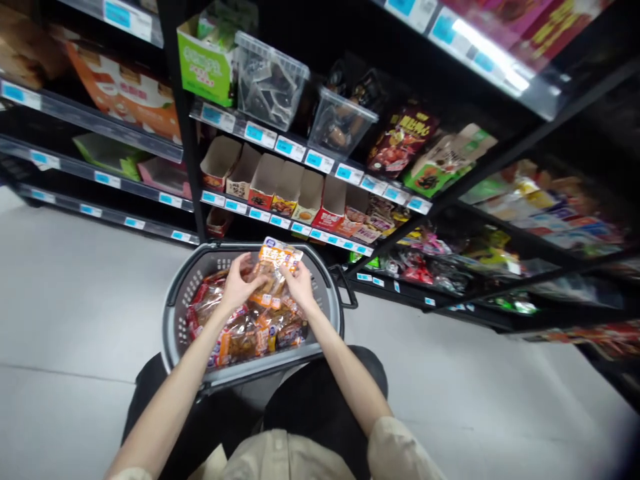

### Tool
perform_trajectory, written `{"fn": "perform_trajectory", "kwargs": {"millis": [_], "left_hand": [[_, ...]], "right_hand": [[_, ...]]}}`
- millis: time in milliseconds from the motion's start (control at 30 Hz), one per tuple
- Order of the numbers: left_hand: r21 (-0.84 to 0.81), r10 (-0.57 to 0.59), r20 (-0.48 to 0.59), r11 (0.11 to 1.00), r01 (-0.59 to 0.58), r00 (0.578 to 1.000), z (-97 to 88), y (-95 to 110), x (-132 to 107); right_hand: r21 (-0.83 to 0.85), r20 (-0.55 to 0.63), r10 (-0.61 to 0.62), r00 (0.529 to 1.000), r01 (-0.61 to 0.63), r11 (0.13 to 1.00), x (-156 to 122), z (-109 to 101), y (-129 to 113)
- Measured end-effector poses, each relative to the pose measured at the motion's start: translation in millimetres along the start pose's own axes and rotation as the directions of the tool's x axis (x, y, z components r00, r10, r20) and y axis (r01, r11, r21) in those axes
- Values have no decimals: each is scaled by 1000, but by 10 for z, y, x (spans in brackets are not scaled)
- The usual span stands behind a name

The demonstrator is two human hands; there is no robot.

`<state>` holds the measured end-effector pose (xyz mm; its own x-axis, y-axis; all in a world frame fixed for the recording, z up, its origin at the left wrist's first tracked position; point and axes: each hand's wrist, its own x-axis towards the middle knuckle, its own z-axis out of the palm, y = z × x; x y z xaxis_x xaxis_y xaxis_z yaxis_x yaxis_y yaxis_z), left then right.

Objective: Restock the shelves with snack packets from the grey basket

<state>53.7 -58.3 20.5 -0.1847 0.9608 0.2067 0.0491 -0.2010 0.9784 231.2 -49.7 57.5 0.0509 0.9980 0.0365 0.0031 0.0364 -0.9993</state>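
Observation:
A grey shopping basket [179, 327] stands before my knees, filled with several plastic-wrapped snack packets [243, 343] in red, orange and clear wrapping. Above them, a clear and orange snack packet [274, 257] is pinched between the thumb and fingers of my right hand [300, 287]. My left hand [237, 285] is at the packet's left side, thumb and fingers apart, with the thumb by its edge. Whether that thumb presses on the wrapping is hard to make out.
Black shelves with blue-and-white price tags [260, 135] rise behind the basket. Low on them stand open cardboard display boxes [270, 177]; higher up are clear plastic bins [270, 80] and a green box [205, 67]. The basket's black handle [349, 290] juts out right over the grey floor [425, 373].

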Motion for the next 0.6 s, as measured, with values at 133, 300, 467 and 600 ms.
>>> {"fn": "perform_trajectory", "kwargs": {"millis": [133, 300, 467, 600], "left_hand": [[-71, -114, 309, 987, 142, 944, 27, 59, -21], [-80, -138, 134, 985, 150, 981, 5, 21, -17], [-75, -255, -104, 966, 249, 961, -68, -108, 65], [-62, -307, -153, 952, 301, 939, -76, -144, 80]], "right_hand": [[31, 120, 42, 992, -46, 998, 34, -157, -128], [-181, 303, 29, 953, 27, 983, 95, -569, -294], [-340, 231, -72, 970, 150, 928, 243, -1007, -570], [-282, -185, -357, 916, 299, 912, 609, -1434, -853]]}}
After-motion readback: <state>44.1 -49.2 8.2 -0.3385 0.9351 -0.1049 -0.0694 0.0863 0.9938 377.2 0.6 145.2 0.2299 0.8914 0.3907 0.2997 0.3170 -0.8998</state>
